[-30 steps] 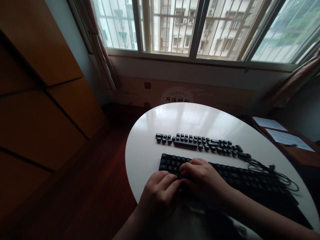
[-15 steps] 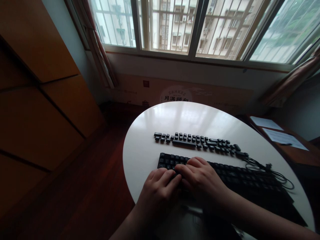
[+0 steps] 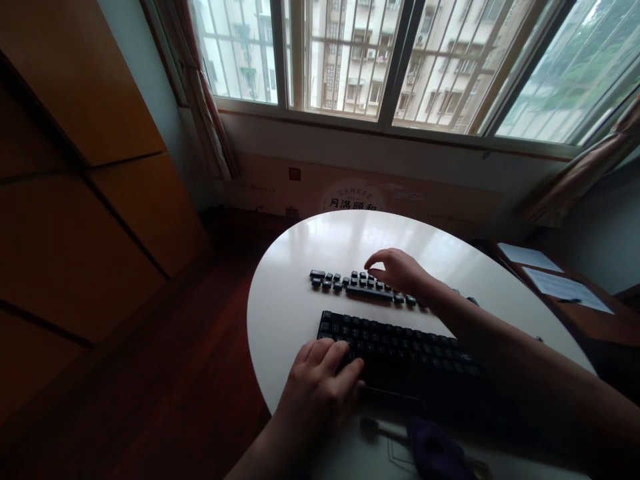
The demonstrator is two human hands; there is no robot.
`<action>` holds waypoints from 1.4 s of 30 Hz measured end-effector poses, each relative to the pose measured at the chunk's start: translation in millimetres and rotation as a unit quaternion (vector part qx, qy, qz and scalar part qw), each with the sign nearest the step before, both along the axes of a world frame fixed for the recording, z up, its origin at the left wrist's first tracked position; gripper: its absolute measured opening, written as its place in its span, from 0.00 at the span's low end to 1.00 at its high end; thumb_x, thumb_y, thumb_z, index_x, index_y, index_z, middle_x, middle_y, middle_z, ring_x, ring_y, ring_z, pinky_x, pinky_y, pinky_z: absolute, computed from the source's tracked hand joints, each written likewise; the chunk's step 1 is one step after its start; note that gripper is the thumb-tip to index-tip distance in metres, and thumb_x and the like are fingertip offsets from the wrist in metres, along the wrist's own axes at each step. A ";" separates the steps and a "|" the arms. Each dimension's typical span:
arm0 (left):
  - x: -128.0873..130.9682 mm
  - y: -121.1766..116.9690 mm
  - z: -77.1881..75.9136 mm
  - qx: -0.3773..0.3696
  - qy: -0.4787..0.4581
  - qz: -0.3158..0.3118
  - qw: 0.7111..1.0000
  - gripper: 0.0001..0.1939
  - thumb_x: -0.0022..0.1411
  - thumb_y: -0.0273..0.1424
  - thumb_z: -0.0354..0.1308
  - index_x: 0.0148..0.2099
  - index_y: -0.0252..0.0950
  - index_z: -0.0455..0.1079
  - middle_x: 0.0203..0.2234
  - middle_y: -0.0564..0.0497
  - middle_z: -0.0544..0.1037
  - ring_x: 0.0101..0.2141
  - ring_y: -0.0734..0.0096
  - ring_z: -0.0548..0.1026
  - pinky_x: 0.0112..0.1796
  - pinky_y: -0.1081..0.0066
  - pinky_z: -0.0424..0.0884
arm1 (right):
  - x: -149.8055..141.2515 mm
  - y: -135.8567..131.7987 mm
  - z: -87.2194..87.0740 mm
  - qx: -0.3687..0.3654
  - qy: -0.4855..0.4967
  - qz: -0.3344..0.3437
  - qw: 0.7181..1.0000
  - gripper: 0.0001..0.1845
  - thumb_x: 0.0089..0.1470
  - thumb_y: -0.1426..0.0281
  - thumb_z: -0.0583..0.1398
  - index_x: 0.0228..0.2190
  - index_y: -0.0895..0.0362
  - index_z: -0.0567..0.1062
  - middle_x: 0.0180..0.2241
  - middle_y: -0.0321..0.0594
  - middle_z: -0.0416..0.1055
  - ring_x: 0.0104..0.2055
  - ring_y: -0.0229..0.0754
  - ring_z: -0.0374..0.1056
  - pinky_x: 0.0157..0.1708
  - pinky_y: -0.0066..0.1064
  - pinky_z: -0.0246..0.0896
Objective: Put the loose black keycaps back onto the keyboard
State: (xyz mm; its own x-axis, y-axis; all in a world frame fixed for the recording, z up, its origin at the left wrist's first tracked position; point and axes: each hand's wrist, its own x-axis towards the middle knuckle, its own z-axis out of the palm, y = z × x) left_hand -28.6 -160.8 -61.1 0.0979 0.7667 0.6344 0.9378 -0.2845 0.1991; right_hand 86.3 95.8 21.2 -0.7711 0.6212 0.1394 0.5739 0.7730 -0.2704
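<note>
A black keyboard [image 3: 400,347] lies across the near half of a round white table [image 3: 290,267]. Behind it several loose black keycaps [image 3: 350,283] are laid out in rows. My left hand [image 3: 320,387] rests on the keyboard's near left corner, fingers curled over the keys. Reaching over the keyboard, my right hand [image 3: 397,270] hovers on the keycap rows, its fingers bent down at a cap. Whether a cap is pinched is hidden by the fingers.
A dark purple object [image 3: 433,450] lies at the table's near edge. A wooden cabinet [image 3: 90,200] stands at the left, and a barred window [image 3: 380,60] behind. Papers [image 3: 555,273] lie on a low surface at the right. A printed carton [image 3: 360,197] leans under the sill.
My right hand has left the keyboard and moved forward to the loose keycap rows. My left hand has stayed on the keyboard's left corner.
</note>
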 end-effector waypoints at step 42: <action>0.5 -3.0 2.4 0.003 -0.042 -0.036 0.998 0.10 0.67 0.25 0.54 0.47 0.34 0.74 0.43 0.44 0.77 0.44 0.56 0.71 0.47 0.54 0.69 | 29.2 -59.7 5.2 -0.039 0.086 0.065 0.993 0.18 0.58 0.67 0.64 0.50 0.50 0.76 0.41 0.37 0.82 0.41 0.43 0.79 0.42 0.33 0.72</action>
